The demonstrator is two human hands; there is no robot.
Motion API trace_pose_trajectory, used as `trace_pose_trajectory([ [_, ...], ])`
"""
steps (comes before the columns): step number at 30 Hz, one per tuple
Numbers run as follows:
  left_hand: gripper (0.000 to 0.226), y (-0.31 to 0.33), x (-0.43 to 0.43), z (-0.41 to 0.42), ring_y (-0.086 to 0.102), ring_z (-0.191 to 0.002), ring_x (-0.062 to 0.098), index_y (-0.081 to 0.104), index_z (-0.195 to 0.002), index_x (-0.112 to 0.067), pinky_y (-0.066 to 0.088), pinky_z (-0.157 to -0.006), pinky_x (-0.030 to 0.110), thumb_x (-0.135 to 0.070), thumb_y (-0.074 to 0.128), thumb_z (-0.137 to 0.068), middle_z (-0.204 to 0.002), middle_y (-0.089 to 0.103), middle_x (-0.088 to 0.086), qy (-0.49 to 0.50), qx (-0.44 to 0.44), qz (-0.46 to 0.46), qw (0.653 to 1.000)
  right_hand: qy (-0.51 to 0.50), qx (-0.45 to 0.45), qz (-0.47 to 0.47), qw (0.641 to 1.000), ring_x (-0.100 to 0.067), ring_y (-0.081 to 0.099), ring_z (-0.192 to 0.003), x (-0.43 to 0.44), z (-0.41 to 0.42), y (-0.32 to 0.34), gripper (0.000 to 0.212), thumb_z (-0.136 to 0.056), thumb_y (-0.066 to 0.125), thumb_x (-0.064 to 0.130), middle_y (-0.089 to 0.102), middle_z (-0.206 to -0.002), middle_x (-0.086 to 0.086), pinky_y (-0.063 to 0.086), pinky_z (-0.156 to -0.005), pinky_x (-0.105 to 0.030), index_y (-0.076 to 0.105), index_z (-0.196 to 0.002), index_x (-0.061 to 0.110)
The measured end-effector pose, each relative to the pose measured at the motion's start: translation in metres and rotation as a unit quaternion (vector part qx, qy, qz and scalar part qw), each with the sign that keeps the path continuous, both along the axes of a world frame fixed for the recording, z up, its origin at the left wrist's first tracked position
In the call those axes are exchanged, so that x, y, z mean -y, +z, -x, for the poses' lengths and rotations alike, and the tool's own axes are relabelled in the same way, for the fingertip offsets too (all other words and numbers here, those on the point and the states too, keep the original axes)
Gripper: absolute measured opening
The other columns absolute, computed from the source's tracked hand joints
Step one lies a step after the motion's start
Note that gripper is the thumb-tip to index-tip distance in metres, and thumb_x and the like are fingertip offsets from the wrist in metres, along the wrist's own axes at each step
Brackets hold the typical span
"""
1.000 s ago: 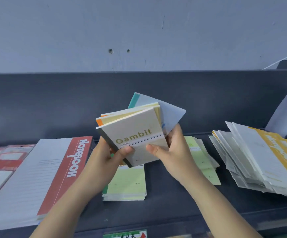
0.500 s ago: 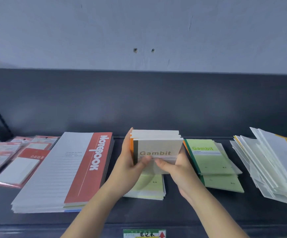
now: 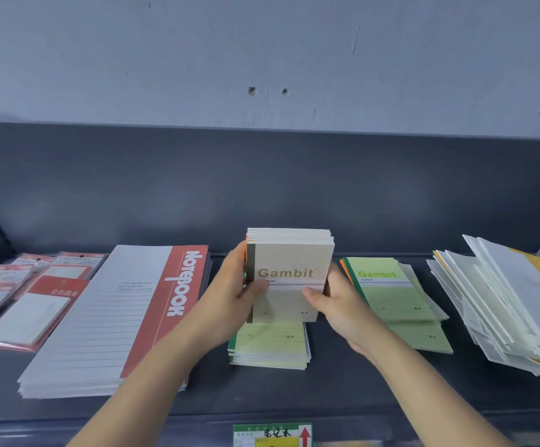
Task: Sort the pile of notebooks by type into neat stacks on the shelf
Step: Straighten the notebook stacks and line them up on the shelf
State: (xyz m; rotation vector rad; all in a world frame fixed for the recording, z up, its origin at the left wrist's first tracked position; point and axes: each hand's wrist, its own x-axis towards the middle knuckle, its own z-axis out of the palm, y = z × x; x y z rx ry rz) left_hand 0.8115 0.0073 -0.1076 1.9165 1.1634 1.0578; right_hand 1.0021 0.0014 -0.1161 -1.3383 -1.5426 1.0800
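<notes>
Left hand [image 3: 236, 285] and right hand [image 3: 336, 298] clamp a small bundle of beige-covered "Gambit" notebooks [image 3: 289, 275] between them, thumbs pressed on the front cover, fingers wrapped round the side edges. Bundle is held near upright, tilted back, just above the short stack of pale green notebooks [image 3: 270, 345] on the dark grey shelf [image 3: 342, 391]. Whether its lower edge touches that stack cannot be told. Edges appear flush (grip from both sides likely serves to square them).

Adjacent items:
- Green "Gambit" notebooks w/ orange one beneath [image 3: 388, 291], just right, loosely overlapped.
- Large red-and-white "NOTEBOOK" pads [image 3: 117, 317], left, tidy.
- Slumped pile of white and yellow notebooks [image 3: 504, 304], far right, unsorted.

Assessment: sort approx. part done. Beige over green would mix types; separate spot advisable.
</notes>
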Motion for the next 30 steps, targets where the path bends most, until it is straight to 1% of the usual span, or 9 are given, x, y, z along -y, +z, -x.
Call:
trace_pose_trajectory([
  [2,0.047,0.003,-0.005,0.007,0.050,-0.113,-0.002,0.039,-0.109,-0.053,0.048,-0.099,0.028,-0.010,0.053,-0.096,-0.114,0.049,-0.017,0.015,-0.036,-0.015,0.999,-0.008,0.049,-0.018,0.999,-0.010,0.048,-0.122,0.000,-0.005,0.005,0.044,-0.091,0.054,0.005,0.053,-0.128,0.004,0.040,-0.107,-0.039,0.048,-0.103,0.047],
  [5,0.037,0.011,-0.007,0.009,0.052,-0.107,0.005,0.046,-0.110,-0.045,0.048,-0.095,0.028,-0.013,0.055,-0.095,-0.108,0.049,-0.009,0.025,-0.061,-0.032,0.997,-0.023,0.012,-0.028,0.999,-0.005,0.058,-0.109,0.001,-0.007,0.012,0.050,-0.089,0.057,0.000,0.061,-0.117,0.008,0.048,-0.096,-0.031,0.048,-0.114,0.043],
  [8,0.027,0.027,-0.004,0.008,0.057,-0.101,0.008,0.056,-0.106,-0.041,0.047,-0.087,0.020,-0.016,0.054,-0.096,-0.105,0.058,-0.008,0.037,0.015,-0.014,0.999,-0.041,-0.078,-0.016,0.996,-0.009,0.064,-0.101,0.000,-0.007,0.023,0.042,-0.088,0.061,0.001,0.066,-0.111,0.004,0.053,-0.086,-0.028,0.052,-0.125,0.019],
  [12,0.021,0.035,-0.013,0.007,0.070,-0.089,0.012,0.070,-0.103,-0.017,0.053,-0.079,0.025,-0.018,0.050,-0.098,-0.098,0.075,-0.007,0.060,0.108,0.133,0.983,-0.017,-0.116,0.071,0.991,-0.019,0.070,-0.091,-0.002,-0.003,0.033,0.020,-0.090,0.059,0.007,0.074,-0.103,-0.004,0.058,-0.071,-0.029,0.067,-0.108,0.009],
  [17,0.024,0.013,-0.022,0.006,0.068,-0.082,0.016,0.069,-0.097,-0.008,0.054,-0.074,0.028,-0.020,0.049,-0.099,-0.096,0.072,0.001,0.103,0.067,0.237,0.964,-0.028,-0.075,0.156,0.985,-0.019,0.069,-0.083,-0.008,0.008,0.017,0.018,-0.092,0.058,0.011,0.074,-0.101,-0.011,0.056,-0.063,-0.026,0.068,-0.102,0.001],
  [20,0.029,-0.001,-0.025,0.008,0.060,-0.070,0.015,0.065,-0.081,-0.006,0.045,-0.064,0.026,-0.022,0.049,-0.099,-0.080,0.066,0.001,0.125,-0.034,0.233,0.964,-0.033,-0.011,0.172,0.984,-0.021,0.069,-0.091,-0.011,0.010,0.006,0.019,-0.090,0.057,0.012,0.073,-0.101,-0.008,0.055,-0.074,-0.030,0.069,-0.100,0.001],
  [22,0.032,-0.010,-0.028,0.010,0.054,-0.068,0.017,0.065,-0.086,-0.001,0.038,-0.060,0.026,-0.026,0.048,-0.098,-0.081,0.065,0.004,0.126,-0.109,0.215,0.962,-0.025,0.048,0.182,0.982,-0.022,0.069,-0.096,-0.011,0.010,-0.001,0.020,-0.087,0.057,0.015,0.074,-0.100,-0.004,0.053,-0.084,-0.034,0.069,-0.098,0.005],
  [25,0.034,-0.016,-0.027,0.010,0.051,-0.065,0.012,0.060,-0.083,-0.006,0.035,-0.056,0.023,-0.030,0.042,-0.101,-0.075,0.059,-0.002,0.109,-0.139,0.225,0.958,-0.014,0.053,0.194,0.979,-0.020,0.069,-0.096,-0.010,0.009,-0.004,0.019,-0.088,0.057,0.021,0.074,-0.098,0.001,0.051,-0.090,-0.035,0.070,-0.097,0.010],
  [30,0.033,-0.018,-0.028,0.004,0.052,-0.070,0.010,0.053,-0.083,-0.012,0.036,-0.057,0.024,-0.032,0.036,-0.103,-0.078,0.055,-0.004,0.120,-0.183,0.200,0.955,-0.017,0.068,0.185,0.980,-0.015,0.062,-0.087,-0.005,0.011,-0.004,0.026,-0.092,0.052,0.027,0.070,-0.104,-0.003,0.046,-0.076,-0.028,0.066,-0.094,0.005],
])
